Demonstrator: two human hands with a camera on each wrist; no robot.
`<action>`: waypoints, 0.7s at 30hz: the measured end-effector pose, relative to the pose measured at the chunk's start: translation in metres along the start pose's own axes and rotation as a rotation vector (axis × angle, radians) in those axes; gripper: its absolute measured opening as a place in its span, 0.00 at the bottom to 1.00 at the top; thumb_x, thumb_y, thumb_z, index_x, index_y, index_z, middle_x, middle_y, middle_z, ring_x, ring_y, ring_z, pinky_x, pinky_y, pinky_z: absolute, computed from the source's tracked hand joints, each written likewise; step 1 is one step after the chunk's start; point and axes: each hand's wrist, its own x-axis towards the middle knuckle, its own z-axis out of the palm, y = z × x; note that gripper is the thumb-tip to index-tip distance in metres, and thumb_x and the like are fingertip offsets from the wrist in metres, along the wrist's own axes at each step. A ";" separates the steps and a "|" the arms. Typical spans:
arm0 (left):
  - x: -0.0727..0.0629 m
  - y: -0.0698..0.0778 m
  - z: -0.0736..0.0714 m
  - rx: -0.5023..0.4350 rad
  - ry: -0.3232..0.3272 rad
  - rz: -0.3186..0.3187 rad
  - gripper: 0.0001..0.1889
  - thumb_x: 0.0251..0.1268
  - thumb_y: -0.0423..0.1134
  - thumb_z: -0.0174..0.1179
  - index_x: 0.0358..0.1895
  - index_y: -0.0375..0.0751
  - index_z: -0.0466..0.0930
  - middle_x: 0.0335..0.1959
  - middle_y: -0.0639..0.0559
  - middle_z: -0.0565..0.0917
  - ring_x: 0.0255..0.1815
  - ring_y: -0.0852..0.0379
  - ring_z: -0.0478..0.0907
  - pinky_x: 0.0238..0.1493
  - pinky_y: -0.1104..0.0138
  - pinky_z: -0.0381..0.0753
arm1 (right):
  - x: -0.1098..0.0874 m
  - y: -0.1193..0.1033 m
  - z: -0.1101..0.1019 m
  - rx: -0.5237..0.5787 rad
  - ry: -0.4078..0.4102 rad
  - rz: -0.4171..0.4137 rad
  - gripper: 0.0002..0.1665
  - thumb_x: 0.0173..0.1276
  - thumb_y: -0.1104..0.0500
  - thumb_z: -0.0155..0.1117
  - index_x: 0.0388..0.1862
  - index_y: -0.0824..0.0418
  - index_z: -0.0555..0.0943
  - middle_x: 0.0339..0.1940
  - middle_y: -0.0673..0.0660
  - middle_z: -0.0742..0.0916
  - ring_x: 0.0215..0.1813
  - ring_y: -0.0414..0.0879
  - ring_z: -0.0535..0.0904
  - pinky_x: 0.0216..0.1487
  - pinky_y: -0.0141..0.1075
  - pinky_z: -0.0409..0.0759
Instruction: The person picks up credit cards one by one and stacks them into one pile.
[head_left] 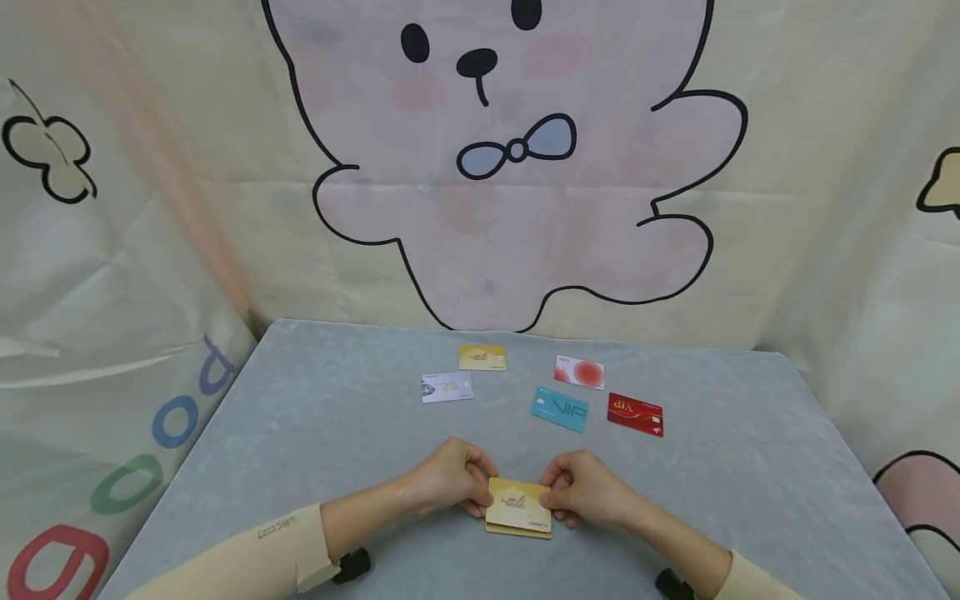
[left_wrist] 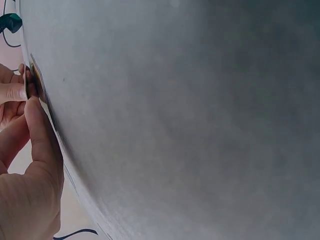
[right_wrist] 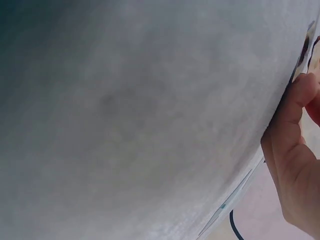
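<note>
Near the front of the table, a gold card (head_left: 517, 502) lies face up between the two hands, overlapping a second gold card (head_left: 517, 532) whose lower edge shows beneath it. With thumb and fingers, the left hand (head_left: 453, 477) pinches the left side of the upper card. On the opposite side the right hand (head_left: 588, 490) pinches its right edge, thumb on top. The left wrist view shows the upper and lower card edges (left_wrist: 37, 75) apart, with a gap between them. Fingers hide parts of both short sides.
Farther back on the grey-blue tablecloth (head_left: 337, 417) lie another gold card (head_left: 482, 358), a silver-white card (head_left: 447, 387), a white card with a red circle (head_left: 580, 372), a blue VIP card (head_left: 558, 408) and a red VIP card (head_left: 635, 414). A printed curtain (head_left: 600, 233) hangs behind.
</note>
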 end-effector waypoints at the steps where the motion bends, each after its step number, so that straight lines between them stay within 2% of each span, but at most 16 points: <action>1: 0.000 -0.001 0.000 -0.001 0.000 -0.001 0.12 0.53 0.16 0.69 0.40 0.29 0.84 0.24 0.44 0.83 0.19 0.58 0.81 0.24 0.68 0.86 | 0.000 0.000 0.000 -0.005 -0.001 -0.001 0.10 0.67 0.63 0.76 0.38 0.65 0.82 0.23 0.55 0.83 0.22 0.43 0.77 0.24 0.30 0.79; 12: -0.002 -0.004 0.006 0.011 0.025 0.014 0.12 0.52 0.14 0.69 0.39 0.28 0.84 0.23 0.44 0.83 0.18 0.59 0.80 0.23 0.68 0.85 | 0.003 0.001 0.003 -0.055 0.004 -0.042 0.09 0.66 0.64 0.76 0.35 0.63 0.82 0.20 0.53 0.82 0.20 0.42 0.75 0.22 0.30 0.76; 21: -0.003 -0.005 0.007 0.046 0.038 0.021 0.13 0.48 0.13 0.69 0.37 0.28 0.85 0.21 0.45 0.82 0.17 0.59 0.80 0.22 0.67 0.85 | 0.002 0.000 0.005 -0.105 0.019 -0.044 0.07 0.65 0.63 0.77 0.31 0.61 0.85 0.19 0.51 0.81 0.19 0.40 0.74 0.22 0.29 0.74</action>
